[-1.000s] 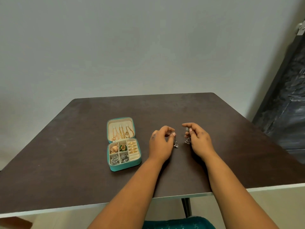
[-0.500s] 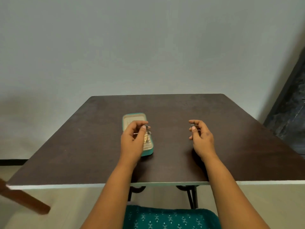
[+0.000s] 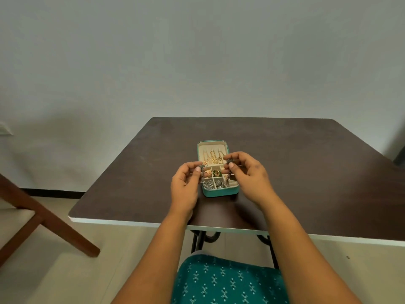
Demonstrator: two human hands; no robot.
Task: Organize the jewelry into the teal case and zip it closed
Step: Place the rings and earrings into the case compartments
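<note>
Head view: teal case (image 3: 221,191) lies open on dark desk (image 3: 131,183), lid flat; compartments hold gold and silver pcs; chains in lid. Left hand (image 3: 185,185) pinches small silver earring (image 3: 201,167) over case's left edge; right hand (image 3: 249,175) pinches second silver earring (image 3: 230,161) above case's right side.

no readable text, labels, brands, numbers or signs anywhere in view
</note>
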